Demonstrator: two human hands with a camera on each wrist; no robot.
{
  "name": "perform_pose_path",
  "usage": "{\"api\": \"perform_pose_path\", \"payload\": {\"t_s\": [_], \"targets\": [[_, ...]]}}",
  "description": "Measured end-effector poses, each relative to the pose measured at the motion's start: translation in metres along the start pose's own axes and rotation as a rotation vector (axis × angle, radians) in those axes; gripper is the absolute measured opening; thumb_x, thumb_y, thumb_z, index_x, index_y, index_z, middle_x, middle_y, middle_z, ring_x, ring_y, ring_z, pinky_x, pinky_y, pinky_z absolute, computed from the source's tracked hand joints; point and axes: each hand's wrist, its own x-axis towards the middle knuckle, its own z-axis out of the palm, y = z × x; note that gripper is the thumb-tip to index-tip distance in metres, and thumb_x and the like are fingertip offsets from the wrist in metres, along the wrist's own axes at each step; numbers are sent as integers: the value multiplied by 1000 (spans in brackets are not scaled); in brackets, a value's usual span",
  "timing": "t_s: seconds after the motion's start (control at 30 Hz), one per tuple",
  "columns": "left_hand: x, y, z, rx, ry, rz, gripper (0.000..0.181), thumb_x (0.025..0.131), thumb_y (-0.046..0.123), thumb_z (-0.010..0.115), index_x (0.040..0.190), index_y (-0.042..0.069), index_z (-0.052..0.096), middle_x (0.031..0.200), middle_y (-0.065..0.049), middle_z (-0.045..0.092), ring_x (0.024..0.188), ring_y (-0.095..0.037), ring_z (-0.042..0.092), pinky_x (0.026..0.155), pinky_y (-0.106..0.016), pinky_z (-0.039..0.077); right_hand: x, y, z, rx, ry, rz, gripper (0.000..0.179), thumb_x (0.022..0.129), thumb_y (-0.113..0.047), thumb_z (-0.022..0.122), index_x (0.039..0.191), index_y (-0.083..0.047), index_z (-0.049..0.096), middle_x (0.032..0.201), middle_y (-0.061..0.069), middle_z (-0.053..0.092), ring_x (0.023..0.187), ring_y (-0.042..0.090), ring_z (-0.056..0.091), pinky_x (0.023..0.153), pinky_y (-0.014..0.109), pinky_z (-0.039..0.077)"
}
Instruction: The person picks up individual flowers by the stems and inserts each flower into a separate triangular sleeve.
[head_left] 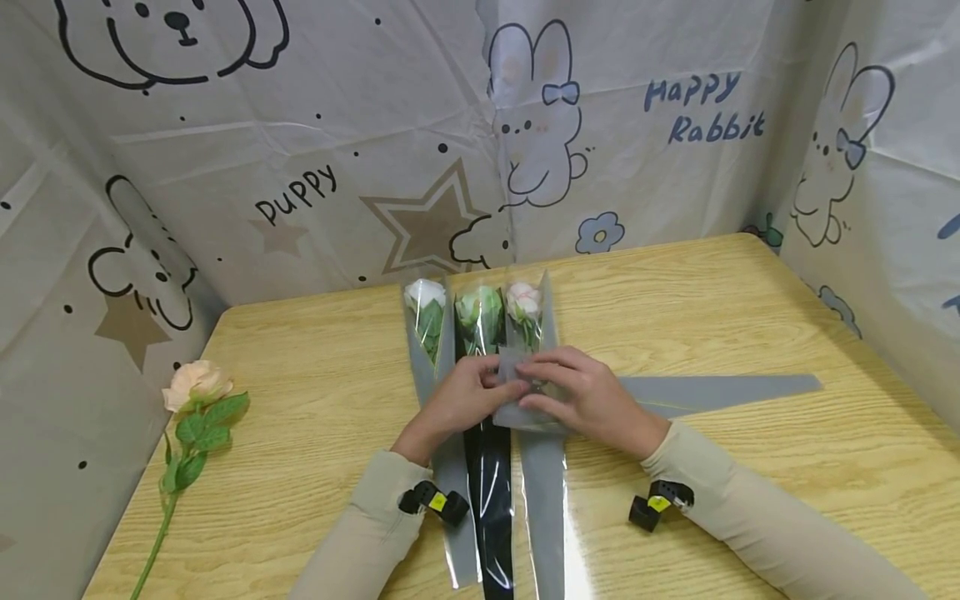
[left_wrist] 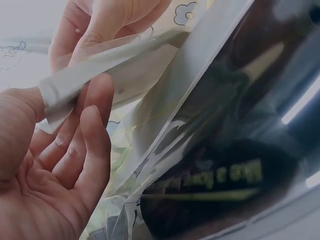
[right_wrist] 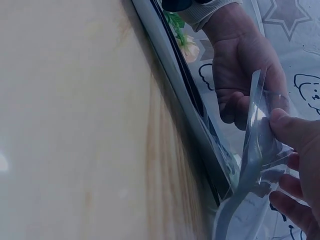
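A grey-and-clear flower sleeve (head_left: pixel 720 393) lies crosswise, its wide end between both hands and its narrow end pointing right. The left hand (head_left: pixel 459 398) pinches the wide end's edge; in the left wrist view the sleeve's pale edge (left_wrist: pixel 65 82) passes between thumb and fingers. From the other side, the right hand (head_left: pixel 588 402) grips the same end, thumb against the clear film (right_wrist: pixel 257 145) in the right wrist view. Beneath the hands, three wrapped roses lie side by side: a white rose (head_left: pixel 425 293), a green rose (head_left: pixel 480 310) in a black sleeve (head_left: pixel 491 500), and a pale pink rose (head_left: pixel 523 297).
An unwrapped peach rose (head_left: pixel 197 387) with a long leafy stem lies at the left of the wooden table (head_left: pixel 322 367). A printed cloth (head_left: pixel 360 108) hangs behind the table and along its sides. Black wrist cameras (head_left: pixel 446 504) are strapped over both sleeves.
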Motion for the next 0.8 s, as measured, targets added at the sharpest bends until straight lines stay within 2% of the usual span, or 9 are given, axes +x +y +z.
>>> {"api": "perform_pose_path", "payload": {"t_s": [0.1,0.2,0.23,0.3,0.43,0.53,0.7,0.8], "targets": [[0,0,0,21,10,-7,20,100,29,69,108,10,71,52,9,36,47,-9,32,46,-22,27,0,0,0,21,4,1,38,81,-19,88,116,-9,77,117,7,74,104,21,73,88,26,63],[0,0,0,21,9,-18,21,101,26,67,110,7,71,52,8,42,47,-8,38,47,-22,33,0,1,0,42,15,-6,34,80,-14,88,112,-9,78,113,7,75,100,20,74,86,23,62],[0,-1,0,14,7,-21,22,101,24,67,111,5,71,53,8,48,47,-7,44,47,-22,36,0,1,0,49,21,-10,33,80,-13,88,112,-9,78,112,7,75,99,20,75,85,22,62],[0,-1,0,-9,-3,-29,23,101,21,66,116,4,71,57,1,61,49,-9,55,48,-23,43,1,2,0,62,33,-13,33,80,-10,88,111,-9,79,111,7,76,97,20,75,85,20,61],[0,-1,-2,-65,-31,-39,26,102,18,65,122,3,69,81,-15,79,58,-20,73,52,-32,56,1,3,-2,76,55,-6,34,78,-8,88,110,-9,78,107,7,77,95,20,76,85,18,61],[1,-1,-2,-103,-49,-54,28,102,17,63,127,3,68,93,-22,79,65,-26,77,56,-36,61,2,3,-3,76,60,6,34,78,-9,89,110,-10,79,106,7,77,95,20,76,86,18,60],[0,-2,-4,-227,-66,-95,36,104,9,58,139,0,59,109,-31,75,79,-30,80,68,-37,66,3,4,-5,83,72,19,32,80,-7,87,110,-11,79,106,6,78,94,20,76,84,19,61],[0,-2,-4,-280,-72,-111,40,105,5,55,144,1,55,121,-33,71,87,-33,80,74,-38,66,3,5,-5,91,92,19,32,79,-3,86,110,-9,79,105,7,79,92,21,77,81,21,62]]}}
